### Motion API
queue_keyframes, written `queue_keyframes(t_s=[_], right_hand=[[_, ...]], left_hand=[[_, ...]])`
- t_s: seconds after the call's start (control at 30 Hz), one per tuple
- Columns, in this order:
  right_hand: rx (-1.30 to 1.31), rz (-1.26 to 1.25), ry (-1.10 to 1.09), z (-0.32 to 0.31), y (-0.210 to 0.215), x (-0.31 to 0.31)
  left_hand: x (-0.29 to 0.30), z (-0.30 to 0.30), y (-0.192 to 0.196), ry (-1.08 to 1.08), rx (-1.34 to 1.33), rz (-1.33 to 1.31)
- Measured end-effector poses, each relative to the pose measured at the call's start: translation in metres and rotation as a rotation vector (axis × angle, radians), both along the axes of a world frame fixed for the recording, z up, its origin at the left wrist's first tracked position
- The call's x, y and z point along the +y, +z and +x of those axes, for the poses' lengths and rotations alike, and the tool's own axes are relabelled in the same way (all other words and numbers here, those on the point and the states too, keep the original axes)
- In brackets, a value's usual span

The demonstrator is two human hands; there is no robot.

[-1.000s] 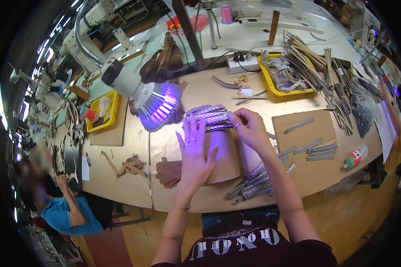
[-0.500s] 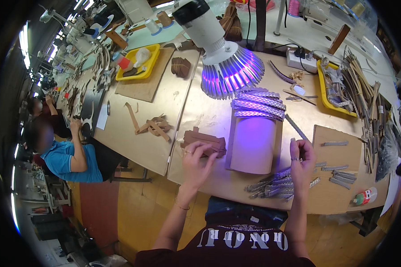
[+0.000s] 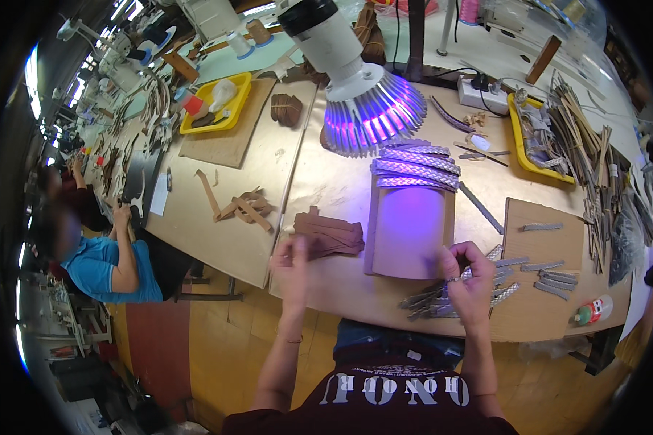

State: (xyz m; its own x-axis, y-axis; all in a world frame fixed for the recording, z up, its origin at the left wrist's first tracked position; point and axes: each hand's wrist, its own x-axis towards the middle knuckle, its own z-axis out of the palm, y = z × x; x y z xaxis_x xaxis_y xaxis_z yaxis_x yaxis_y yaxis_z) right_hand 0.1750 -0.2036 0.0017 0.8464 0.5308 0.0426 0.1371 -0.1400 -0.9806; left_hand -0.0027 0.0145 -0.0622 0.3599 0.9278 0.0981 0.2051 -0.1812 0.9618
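Observation:
My left hand (image 3: 290,272) hovers at the near left edge of a stack of flat brown strips (image 3: 328,235); its fingers are smeared by motion. My right hand (image 3: 470,281) is closed, thumb against curled fingers, above a bundle of grey braided straps (image 3: 432,301). Whatever it may hold is hidden. Between my hands stands a curved tan form (image 3: 411,232) on a board. Several braided straps (image 3: 419,167) lie across its far end, lit violet by a finned lamp (image 3: 374,109).
Short grey strap pieces (image 3: 555,283) lie on cardboard (image 3: 526,312) at the right, beside a small bottle (image 3: 593,310). Yellow trays (image 3: 519,138) stand at the far right and far left. Loose tan strips (image 3: 247,209) lie left. A person in a blue shirt (image 3: 105,264) works further left.
My left hand has moved left, off the middle of the brown strips. My right hand has come left and nearer, over the strap bundle. The whole view has shifted slightly.

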Motion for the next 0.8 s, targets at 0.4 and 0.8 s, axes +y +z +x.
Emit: queue_keyframes(t_s=[0.4,0.8], right_hand=[[0.319,0.203,0.085,0.005,0.007,0.027],[0.339,0.147,0.101,0.029,-0.002,0.021]], left_hand=[[-0.094,0.081,0.053,-0.473,0.219,0.616],[-0.079,0.069,0.038,-0.546,0.219,0.569]])
